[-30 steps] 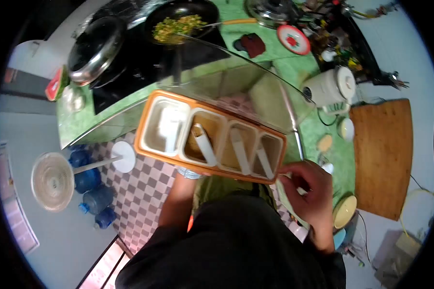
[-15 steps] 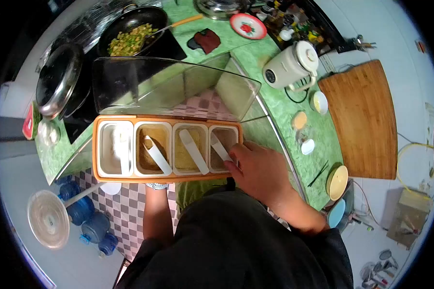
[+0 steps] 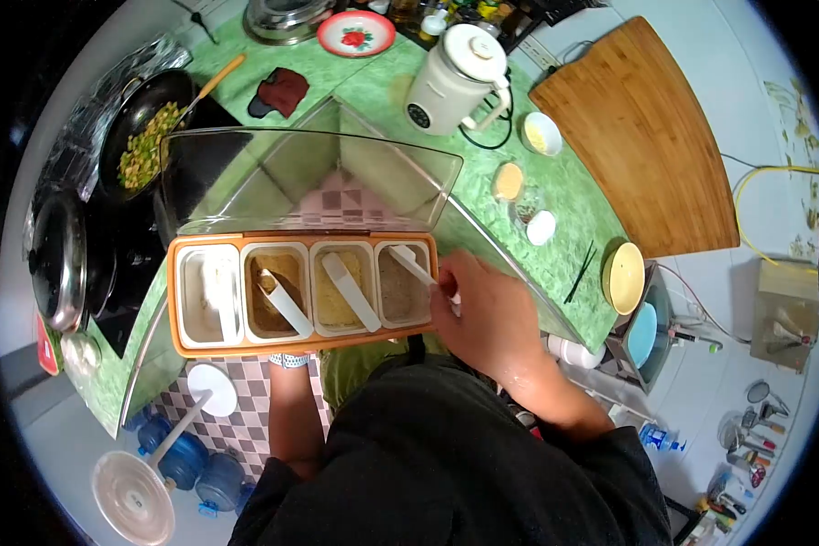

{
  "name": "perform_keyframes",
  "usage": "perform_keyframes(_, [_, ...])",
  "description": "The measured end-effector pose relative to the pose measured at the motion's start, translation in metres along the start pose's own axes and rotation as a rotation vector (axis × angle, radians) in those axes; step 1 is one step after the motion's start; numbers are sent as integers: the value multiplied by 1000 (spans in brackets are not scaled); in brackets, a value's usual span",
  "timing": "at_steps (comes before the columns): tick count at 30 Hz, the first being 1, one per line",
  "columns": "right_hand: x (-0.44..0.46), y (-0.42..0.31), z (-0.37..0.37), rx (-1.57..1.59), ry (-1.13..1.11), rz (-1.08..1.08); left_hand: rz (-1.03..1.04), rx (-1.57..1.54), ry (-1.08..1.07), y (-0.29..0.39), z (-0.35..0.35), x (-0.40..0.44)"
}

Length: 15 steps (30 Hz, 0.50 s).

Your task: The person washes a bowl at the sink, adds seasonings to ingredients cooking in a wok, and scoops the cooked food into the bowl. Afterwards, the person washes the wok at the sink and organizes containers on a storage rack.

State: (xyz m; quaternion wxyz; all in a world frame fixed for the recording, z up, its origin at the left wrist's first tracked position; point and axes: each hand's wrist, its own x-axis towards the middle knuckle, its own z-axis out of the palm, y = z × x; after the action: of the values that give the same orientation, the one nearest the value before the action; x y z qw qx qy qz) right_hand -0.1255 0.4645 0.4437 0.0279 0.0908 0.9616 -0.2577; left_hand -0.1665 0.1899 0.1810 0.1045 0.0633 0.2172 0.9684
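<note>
An orange-rimmed seasoning box [image 3: 305, 346] with its clear lid [image 3: 309, 177] raised is held level in front of my body. My left forearm [image 3: 293, 409] reaches beneath it; the hand supports the box from below, its fingers hidden. Four white compartments hold powders, each with a white spoon. My right hand [image 3: 490, 314] is at the box's right end, fingers pinched on the handle of the rightmost white spoon [image 3: 413, 264]. That spoon slants over greyish-brown powder [image 3: 400, 296]. Brown and yellowish powders fill the middle two compartments; white powder lies in the leftmost.
At the left, a wok [image 3: 150, 136] of diced food sits on the black stove beside a lidded pan [image 3: 59, 259]. The green counter [image 3: 555, 259] carries a white kettle [image 3: 460, 77], small bowls and a yellow bowl [image 3: 623, 278]. A wooden board [image 3: 642, 136] leans at the right.
My view has turned to the right, so the counter things shift left. My right hand has drawn the rightmost spoon slightly up and right within its compartment.
</note>
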Motion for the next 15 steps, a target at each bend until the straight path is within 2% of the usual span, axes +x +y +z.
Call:
perform_keyframes(4, [-11,24,-30,52,-55,111,-42,-6,-20,-23,9,19])
perform_keyframes(6, [-17,35,-39,151,-51,25,-59,-9,-25,-32,12,26])
perform_keyframes(12, [-24,92,-61,351,-29,85,-78,-5,-18,-52,19,35])
perform_keyframes(15, [-27,153,-53,700,93,275,-58,-4,-1,-54,19,34])
